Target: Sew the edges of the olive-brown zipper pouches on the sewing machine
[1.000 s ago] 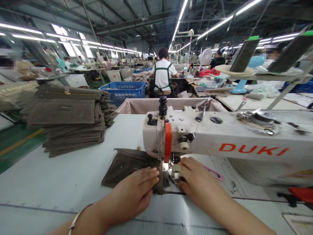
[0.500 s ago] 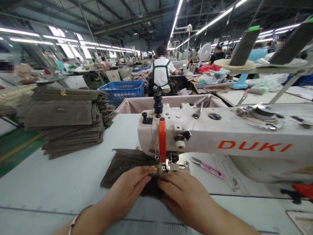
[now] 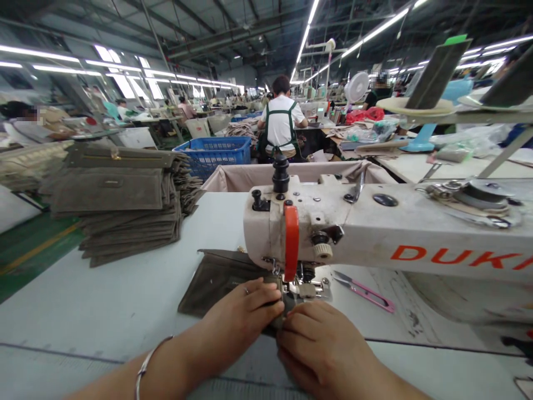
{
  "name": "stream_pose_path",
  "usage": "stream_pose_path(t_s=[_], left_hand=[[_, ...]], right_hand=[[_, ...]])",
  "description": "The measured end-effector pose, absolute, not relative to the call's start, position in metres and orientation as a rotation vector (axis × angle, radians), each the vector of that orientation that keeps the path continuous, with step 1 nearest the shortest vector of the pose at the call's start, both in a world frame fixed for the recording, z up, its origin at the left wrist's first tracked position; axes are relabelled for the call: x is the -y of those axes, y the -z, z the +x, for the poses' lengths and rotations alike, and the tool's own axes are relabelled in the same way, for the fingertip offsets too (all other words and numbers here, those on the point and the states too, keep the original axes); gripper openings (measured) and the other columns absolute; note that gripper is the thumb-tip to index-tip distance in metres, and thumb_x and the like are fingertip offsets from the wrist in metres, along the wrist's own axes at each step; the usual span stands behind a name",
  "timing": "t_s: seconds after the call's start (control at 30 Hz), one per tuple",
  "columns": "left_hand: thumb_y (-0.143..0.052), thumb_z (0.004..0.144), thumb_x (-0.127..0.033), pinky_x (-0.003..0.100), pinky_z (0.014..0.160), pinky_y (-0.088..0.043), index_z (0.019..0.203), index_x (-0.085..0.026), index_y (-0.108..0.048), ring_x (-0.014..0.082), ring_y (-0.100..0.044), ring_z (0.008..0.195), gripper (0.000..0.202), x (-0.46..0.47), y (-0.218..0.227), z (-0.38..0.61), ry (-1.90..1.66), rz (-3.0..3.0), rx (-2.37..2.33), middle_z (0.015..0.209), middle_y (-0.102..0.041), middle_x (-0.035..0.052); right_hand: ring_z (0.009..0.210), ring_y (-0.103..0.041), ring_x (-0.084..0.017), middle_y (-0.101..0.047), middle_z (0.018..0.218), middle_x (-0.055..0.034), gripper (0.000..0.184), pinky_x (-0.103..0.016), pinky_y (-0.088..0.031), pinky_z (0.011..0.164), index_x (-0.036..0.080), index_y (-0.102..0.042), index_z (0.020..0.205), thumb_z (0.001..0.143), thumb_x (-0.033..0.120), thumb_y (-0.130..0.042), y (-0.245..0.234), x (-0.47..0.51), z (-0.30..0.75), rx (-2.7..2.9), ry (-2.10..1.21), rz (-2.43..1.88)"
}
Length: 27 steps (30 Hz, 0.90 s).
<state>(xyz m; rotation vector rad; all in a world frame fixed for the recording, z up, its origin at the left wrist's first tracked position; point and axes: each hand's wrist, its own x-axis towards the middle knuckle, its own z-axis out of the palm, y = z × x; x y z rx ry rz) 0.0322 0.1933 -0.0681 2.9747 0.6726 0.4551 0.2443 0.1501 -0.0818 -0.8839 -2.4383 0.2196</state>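
Note:
A dark olive-grey fabric piece (image 3: 216, 283) lies on the white sewing table, its right edge at the presser foot of the sewing machine (image 3: 333, 222). My left hand (image 3: 237, 308) rests on this piece just left of the needle area, fingers stretched out and lying flat. Beside it, my right hand (image 3: 320, 339) has its fingers bent and pinched on the near right edge of the fabric. The fingertips of both hands almost meet. Part of the fabric is hidden under my hands and the machine head.
Pink thread snips (image 3: 366, 294) lie right of the presser foot. A tall stack of similar fabric pieces (image 3: 125, 189) stands on the left. Behind the machine are a cloth-lined bin (image 3: 241, 175) and a blue basket (image 3: 216, 150). A person (image 3: 281, 119) sits further back.
My left hand has slid right and flattened further over the fabric, close to the right hand. The right hand keeps its bent-finger hold. The view has shifted slightly left.

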Motion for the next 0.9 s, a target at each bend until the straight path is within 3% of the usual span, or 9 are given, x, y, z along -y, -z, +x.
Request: stream_pose_path(t_s=[0.33,0.57,0.9], left_hand=[[-0.048,0.097,-0.008,0.037,0.105,-0.046,0.121,-0.013,-0.055,0.0206,-0.058,0.113,0.026,-0.202,0.076,0.028,-0.509,2.927,-0.663,0.118,-0.063,0.0088],[-0.045,0.100,-0.012,0.033,0.091,-0.053,0.112,-0.014,-0.060,0.0187,-0.062,0.101,0.020,-0.196,0.070,0.026,-0.653,2.916,-0.604,0.109,-0.068,0.0074],[-0.039,0.102,-0.011,0.029,0.087,-0.049,0.103,-0.017,-0.060,0.0160,-0.063,0.089,0.021,-0.202,0.073,0.029,-0.651,2.783,-0.648,0.100,-0.069,0.0031]], right_hand=[[0.088,-0.060,-0.019,-0.069,0.088,-0.0025,0.014,-0.033,-0.050,0.081,0.021,-0.068,0.098,0.090,0.021,-0.056,0.081,-0.154,0.245,2.394,-0.248,-0.977],[0.084,-0.060,-0.018,-0.068,0.086,-0.0031,0.019,-0.033,-0.049,0.077,0.021,-0.070,0.094,0.094,0.018,-0.051,0.076,-0.159,0.260,2.341,-0.323,-0.979],[0.087,-0.059,-0.019,-0.068,0.088,-0.0032,0.019,-0.035,-0.049,0.081,0.020,-0.069,0.092,0.093,0.014,-0.051,0.077,-0.160,0.260,2.323,-0.407,-1.008]])
